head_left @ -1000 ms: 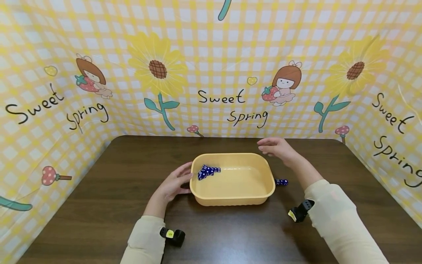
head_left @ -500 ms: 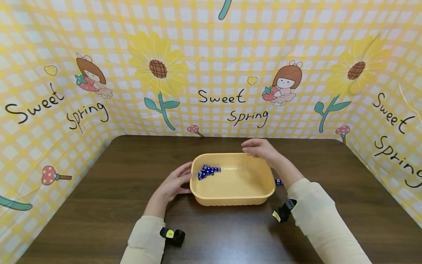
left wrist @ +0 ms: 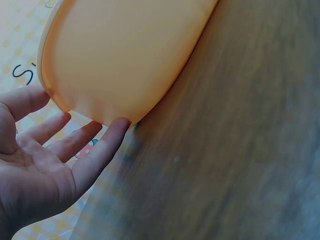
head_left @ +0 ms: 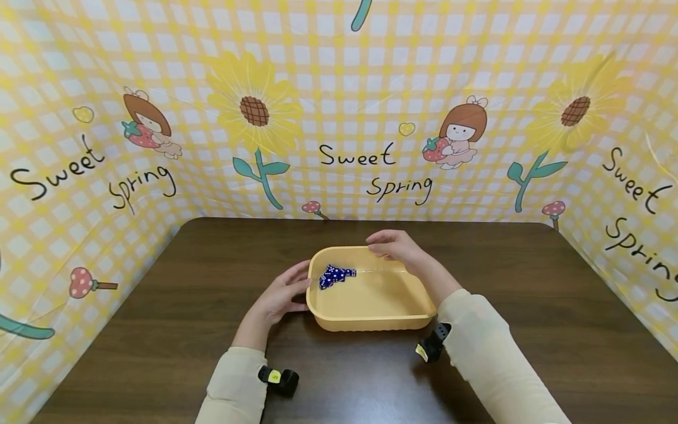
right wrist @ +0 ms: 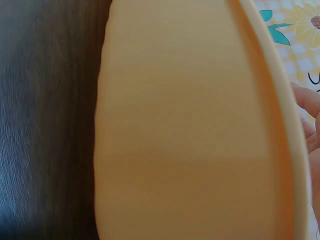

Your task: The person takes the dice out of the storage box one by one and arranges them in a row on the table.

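Note:
A yellow plastic basin (head_left: 365,323) stands on the brown table, seen from above in the head view. Several blue dice with white dots (head_left: 333,275) lie heaped in its back left part. My left hand (head_left: 278,296) is at the basin's left end; in the left wrist view its spread fingertips (left wrist: 120,122) touch the outer wall. Over the basin's back rim is my right hand (head_left: 397,246), fingers loosely bent, with nothing visible between them. Its forearm covers the basin's right end. The right wrist view is filled by the basin's side wall (right wrist: 185,120), with a few fingers showing past the rim.
The dark wooden table (head_left: 212,253) reaches back to a yellow checked cloth (head_left: 339,106) printed with sunflowers, which surrounds it on three sides. Black wrist cameras (head_left: 281,381) are strapped over both cream sleeves.
My right hand has moved left from beyond the basin's back right corner to over its back rim. The short row of dice right of the basin is now hidden by that arm. The left hand stays put.

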Tool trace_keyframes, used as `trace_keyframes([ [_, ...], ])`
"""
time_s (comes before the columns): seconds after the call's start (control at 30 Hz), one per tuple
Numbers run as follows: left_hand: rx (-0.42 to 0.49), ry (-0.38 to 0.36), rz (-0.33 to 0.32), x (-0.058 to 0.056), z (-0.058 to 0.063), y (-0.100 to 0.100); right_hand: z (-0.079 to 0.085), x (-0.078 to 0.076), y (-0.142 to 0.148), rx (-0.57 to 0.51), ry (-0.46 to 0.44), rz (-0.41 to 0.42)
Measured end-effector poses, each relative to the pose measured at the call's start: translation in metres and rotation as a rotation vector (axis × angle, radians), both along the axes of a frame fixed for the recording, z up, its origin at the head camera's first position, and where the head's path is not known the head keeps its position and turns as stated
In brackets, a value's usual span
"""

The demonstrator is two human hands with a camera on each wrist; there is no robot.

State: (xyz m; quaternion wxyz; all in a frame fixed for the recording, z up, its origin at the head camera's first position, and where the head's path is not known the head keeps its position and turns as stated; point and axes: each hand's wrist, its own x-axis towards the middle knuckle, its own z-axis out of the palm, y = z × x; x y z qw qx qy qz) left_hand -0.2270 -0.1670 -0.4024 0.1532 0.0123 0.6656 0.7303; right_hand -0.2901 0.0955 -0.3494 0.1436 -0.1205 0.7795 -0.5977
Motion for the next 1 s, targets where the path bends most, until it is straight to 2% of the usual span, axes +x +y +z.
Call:
trace_keyframes([
  [0.17, 0.022, 0.015, -0.021, 0.001, 0.0, 0.0, -0.006, 0.0, -0.011, -0.008, -0.007, 0.002],
  [0.53, 0.022, 0.007, -0.025, 0.0, 0.001, -0.001, -0.015, 0.0, -0.036, 0.015, -0.052, 0.045],
  [0.8, 0.021, 0.004, -0.025, 0.001, 0.002, 0.0, -0.023, 0.001, -0.044, 0.074, -0.08, 0.053],
  [1.0, 0.022, 0.003, -0.024, 0.001, 0.003, 0.0, -0.029, 0.003, -0.046, 0.071, -0.108, 0.058],
])
